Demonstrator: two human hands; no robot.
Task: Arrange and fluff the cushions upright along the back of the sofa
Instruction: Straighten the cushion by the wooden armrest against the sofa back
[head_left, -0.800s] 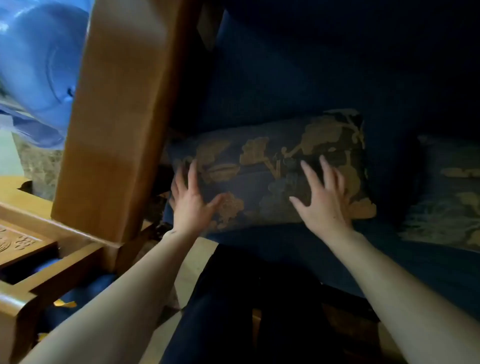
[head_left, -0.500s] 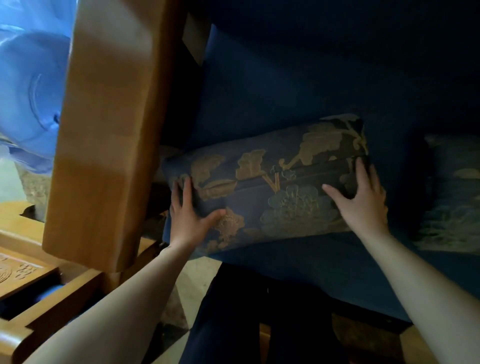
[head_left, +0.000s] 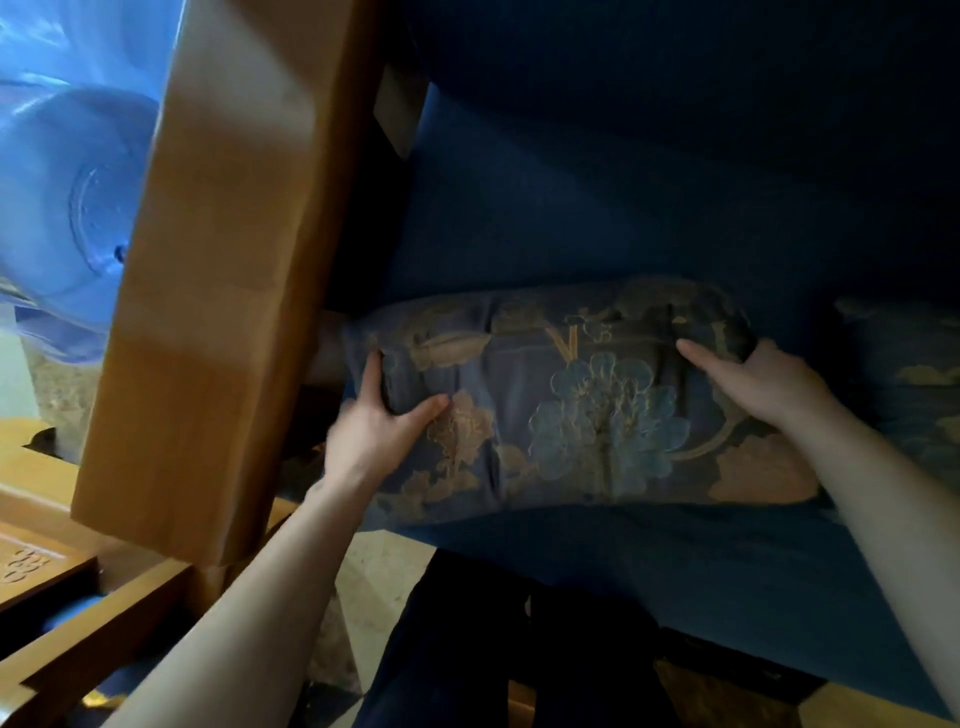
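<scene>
A dark blue cushion (head_left: 587, 400) with gold and blue embroidered flowers lies long-side down on the sofa seat (head_left: 701, 566), leaning toward the blue sofa back (head_left: 597, 208). My left hand (head_left: 382, 423) grips its left end, thumb on the front, fingers wrapped round the edge. My right hand (head_left: 753, 379) clasps the upper right end, its fingers hidden behind the cushion. A second patterned cushion (head_left: 904, 374) sits at the far right, partly cut off by the frame.
The sofa's broad wooden armrest (head_left: 223, 270) rises close on the left of the cushion. A carved wooden side table (head_left: 47, 582) stands at lower left. A blue plastic water bottle (head_left: 67, 197) lies behind the armrest. My dark-trousered legs (head_left: 467, 649) are at the seat's front edge.
Both hands went from resting flat on the cushion's face to gripping its two ends. The right hand slid rightward to the end, and the cushion has been pulled nearer and bunched.
</scene>
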